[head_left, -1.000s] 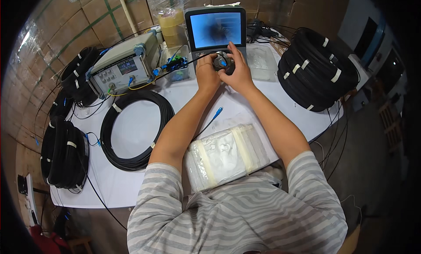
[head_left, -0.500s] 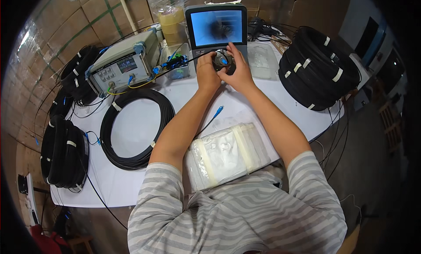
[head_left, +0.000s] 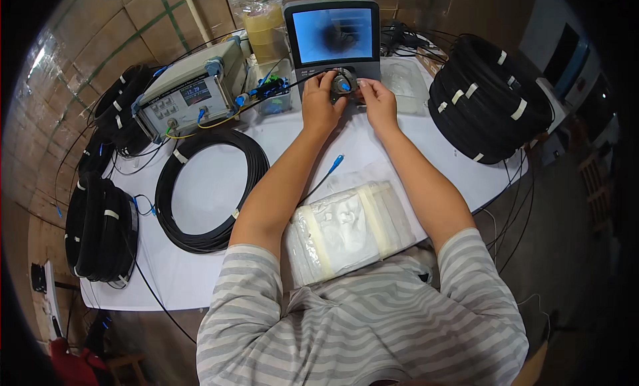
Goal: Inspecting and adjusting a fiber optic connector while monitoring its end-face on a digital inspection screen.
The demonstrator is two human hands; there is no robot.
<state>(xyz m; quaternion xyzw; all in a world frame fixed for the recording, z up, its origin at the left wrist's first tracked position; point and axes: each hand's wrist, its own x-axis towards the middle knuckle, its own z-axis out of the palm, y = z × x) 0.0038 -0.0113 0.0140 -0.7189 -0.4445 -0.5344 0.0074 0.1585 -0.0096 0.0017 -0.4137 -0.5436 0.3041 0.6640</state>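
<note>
Both my hands are at the base of a small monitor [head_left: 335, 36] with a lit blue screen at the far side of the white table [head_left: 200, 199]. My left hand [head_left: 319, 103] grips a round dark inspection probe [head_left: 343, 85] with a blue tip. My right hand [head_left: 377, 99] pinches a thin connector beside the probe. A thin black cable with a blue connector [head_left: 336, 162] lies on the table between my forearms.
A grey test instrument [head_left: 186, 96] stands at the back left. A black cable coil [head_left: 210, 186] lies left of my arm, stacked coils [head_left: 489, 96] right, more coils [head_left: 100, 233] at the left edge. A bag of white wipes [head_left: 349, 229] lies near me.
Both hands shifted slightly toward the monitor base, keeping hold of the probe and connector. Nothing else moved.
</note>
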